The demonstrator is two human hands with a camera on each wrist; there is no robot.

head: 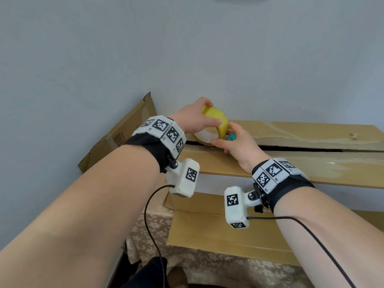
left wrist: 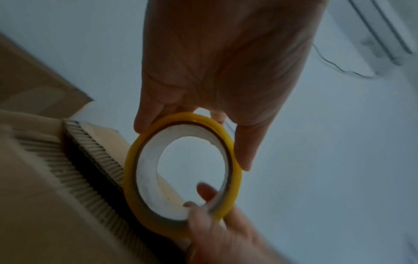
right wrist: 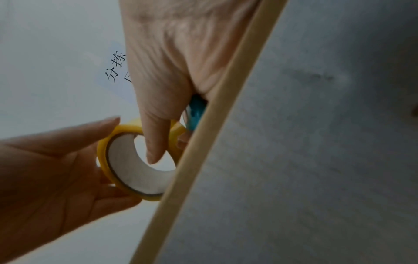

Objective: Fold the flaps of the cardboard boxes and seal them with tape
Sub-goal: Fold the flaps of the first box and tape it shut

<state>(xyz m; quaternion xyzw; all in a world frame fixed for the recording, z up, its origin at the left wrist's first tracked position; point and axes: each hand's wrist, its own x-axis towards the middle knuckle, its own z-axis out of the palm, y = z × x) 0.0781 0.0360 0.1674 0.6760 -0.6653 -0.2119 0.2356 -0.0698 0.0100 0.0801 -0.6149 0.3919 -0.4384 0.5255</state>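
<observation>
Counter (head: 187, 265): covered with a beige floral cloth, nearest the viewer; it carries the cardboard.

Flattened cardboard piece (head: 218, 231): lies on the cloth at the near edge, under the box.

Cardboard box (head: 311, 163): large, brown, standing on the counter against the pale wall (head: 187, 48). Its 2 long top flaps are folded down and nearly meet; a dark narrow gap (head: 301, 148) runs between them. Contents cannot be seen through the gap. The torn corrugated edge of the far flap shows in the left wrist view. A worn pale patch marks the far flap's upper face.

Left hand (head: 193, 119): raised over the left end of the box, fingers and thumb curled round the outer rim of the tape roll, gripping it from above.

Tape roll (head: 216, 123): 1 roll, yellow with a white inner core, held tilted just above the gap at the box's left end, between both hands. In the left wrist view its open centre faces the camera.

Right hand (head: 236, 142): thumb and a fingertip pinch the lower rim of the roll; the remaining fingers are closed round a small teal tool (head: 231, 137), partly hidden in the palm. What kind of tool it is cannot be told.

Second cardboard box (head: 116, 136): behind and left, leaning against the wall, 1 flap standing up; interior not visible.
</observation>
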